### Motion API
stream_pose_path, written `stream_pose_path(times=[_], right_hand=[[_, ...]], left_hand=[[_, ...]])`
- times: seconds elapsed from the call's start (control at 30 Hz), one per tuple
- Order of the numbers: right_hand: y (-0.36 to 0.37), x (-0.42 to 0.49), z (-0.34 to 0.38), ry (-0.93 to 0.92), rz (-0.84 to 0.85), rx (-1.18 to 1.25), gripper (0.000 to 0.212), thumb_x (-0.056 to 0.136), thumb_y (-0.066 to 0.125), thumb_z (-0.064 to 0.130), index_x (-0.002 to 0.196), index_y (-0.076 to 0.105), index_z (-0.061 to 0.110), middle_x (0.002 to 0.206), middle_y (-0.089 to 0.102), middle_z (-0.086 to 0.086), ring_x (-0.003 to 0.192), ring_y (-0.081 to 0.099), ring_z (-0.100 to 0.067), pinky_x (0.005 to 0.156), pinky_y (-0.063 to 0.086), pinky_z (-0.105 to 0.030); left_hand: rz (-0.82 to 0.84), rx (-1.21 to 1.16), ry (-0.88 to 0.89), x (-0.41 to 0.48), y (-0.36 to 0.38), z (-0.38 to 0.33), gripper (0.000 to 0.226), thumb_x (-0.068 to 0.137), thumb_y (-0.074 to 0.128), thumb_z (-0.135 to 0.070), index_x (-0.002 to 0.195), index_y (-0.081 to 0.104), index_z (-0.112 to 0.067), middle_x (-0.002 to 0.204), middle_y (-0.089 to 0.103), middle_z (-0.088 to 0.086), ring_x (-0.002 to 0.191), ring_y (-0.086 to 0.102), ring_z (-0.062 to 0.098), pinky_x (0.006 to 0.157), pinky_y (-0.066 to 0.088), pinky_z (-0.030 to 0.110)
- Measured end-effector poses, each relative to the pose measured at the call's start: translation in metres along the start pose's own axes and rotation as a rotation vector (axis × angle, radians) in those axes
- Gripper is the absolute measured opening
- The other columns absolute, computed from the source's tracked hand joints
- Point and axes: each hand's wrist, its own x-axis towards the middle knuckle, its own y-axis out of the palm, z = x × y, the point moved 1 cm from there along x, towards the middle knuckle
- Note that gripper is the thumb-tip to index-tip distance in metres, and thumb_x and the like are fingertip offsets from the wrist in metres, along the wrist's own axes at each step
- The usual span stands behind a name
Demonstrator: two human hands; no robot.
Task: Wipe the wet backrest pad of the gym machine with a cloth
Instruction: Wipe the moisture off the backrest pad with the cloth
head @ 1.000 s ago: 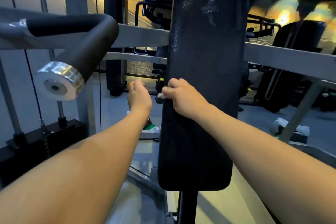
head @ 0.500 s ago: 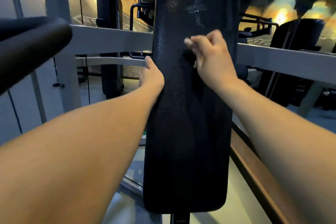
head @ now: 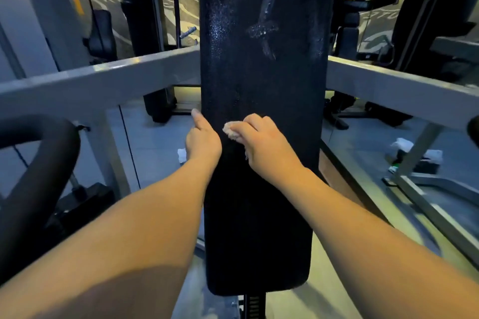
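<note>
Our right hand (head: 264, 145) presses a crumpled tan cloth (head: 230, 130) against the middle of the black backrest pad (head: 261, 215), fingers curled round it; wet streaks glisten near the pad's top edge; our left hand (head: 203, 140) sits at the pad's left edge, thumb straight, other fingers hidden behind, so we cannot tell their grip.
</note>
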Motion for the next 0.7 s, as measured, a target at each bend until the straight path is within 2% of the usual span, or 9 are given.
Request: stream_pose_path(times=[0.1,0.2,0.3,0.33,0.43,0.5,0.57,0.6,0.7], right_hand=[[-0.018,-0.003,0.001,0.131,0.202,0.071,0.030,0.101,0.059,0.015,0.130,0.061,0.023,0.113,0.047,0.003,0.094,0.049,-0.020,0.076,0.051,-0.035],[-0.045,-0.003,0.000,0.342,0.249,0.200,0.021,0.105,0.053,0.026,0.124,0.062,0.025,0.108,0.043,0.006,0.086,0.060,-0.020,0.077,0.056,-0.036],[-0.080,0.005,0.005,0.571,0.360,0.355,0.012,0.104,0.056,0.032,0.113,0.064,0.031,0.102,0.055,0.005,0.074,0.068,-0.015,0.076,0.061,-0.038],[-0.092,0.008,0.008,0.645,0.384,0.416,0.008,0.103,0.057,0.033,0.108,0.064,0.031,0.096,0.063,0.001,0.069,0.070,-0.016,0.074,0.062,-0.039],[-0.133,0.022,0.026,0.858,0.392,0.545,0.008,0.100,0.062,0.032,0.099,0.063,0.024,0.079,0.073,-0.002,0.067,0.071,-0.014,0.067,0.058,-0.030],[-0.156,0.031,0.039,0.978,0.368,0.624,0.012,0.098,0.067,0.031,0.101,0.064,0.020,0.084,0.071,0.000,0.066,0.066,-0.004,0.064,0.051,-0.021],[-0.179,0.040,0.056,1.080,0.344,0.720,0.016,0.096,0.070,0.026,0.105,0.064,0.014,0.085,0.066,0.000,0.062,0.061,-0.001,0.058,0.048,-0.017],[-0.190,0.044,0.065,1.128,0.326,0.773,0.018,0.096,0.072,0.025,0.104,0.063,0.013,0.086,0.065,-0.001,0.068,0.062,-0.005,0.061,0.050,-0.019],[-0.227,0.052,0.092,1.262,0.256,1.036,0.020,0.098,0.070,0.025,0.104,0.061,0.009,0.093,0.071,-0.008,0.085,0.073,-0.022,0.077,0.062,-0.037]], left_hand=[[0.031,0.040,-0.052,-0.003,-0.005,-0.007,0.081,0.105,0.008,-0.057,0.144,0.047,0.003,0.147,0.048,0.022,0.135,0.044,0.038,0.111,0.031,0.041],[-0.019,0.055,-0.168,-0.008,-0.011,-0.020,0.070,0.108,0.018,-0.050,0.141,0.048,0.005,0.143,0.052,0.022,0.132,0.047,0.039,0.110,0.033,0.042],[-0.157,0.113,-0.405,-0.023,-0.023,-0.037,0.048,0.107,0.030,-0.034,0.140,0.039,0.001,0.147,0.044,0.019,0.132,0.044,0.040,0.111,0.033,0.047],[-0.146,0.079,-0.447,-0.033,-0.028,-0.043,0.042,0.104,0.035,-0.026,0.138,0.039,-0.001,0.144,0.044,0.016,0.128,0.045,0.038,0.108,0.035,0.045],[0.206,0.050,-0.282,-0.076,-0.044,-0.064,0.031,0.091,0.052,-0.016,0.122,0.047,-0.013,0.113,0.060,0.012,0.096,0.059,0.028,0.084,0.050,0.039],[0.426,0.015,-0.207,-0.097,-0.060,-0.083,0.024,0.087,0.054,-0.014,0.109,0.054,-0.023,0.104,0.067,0.011,0.085,0.064,0.021,0.084,0.057,0.042],[0.577,-0.058,-0.206,-0.112,-0.080,-0.109,0.022,0.095,0.048,-0.003,0.108,0.056,-0.019,0.105,0.066,0.008,0.085,0.064,0.020,0.084,0.056,0.038],[0.640,-0.102,-0.216,-0.117,-0.091,-0.122,0.021,0.099,0.046,-0.003,0.110,0.057,-0.017,0.105,0.067,0.006,0.088,0.064,0.021,0.085,0.056,0.037],[0.751,-0.088,-0.123,-0.128,-0.124,-0.149,0.016,0.102,0.055,-0.028,0.116,0.063,-0.025,0.107,0.072,-0.002,0.102,0.068,0.018,0.096,0.056,0.042]])
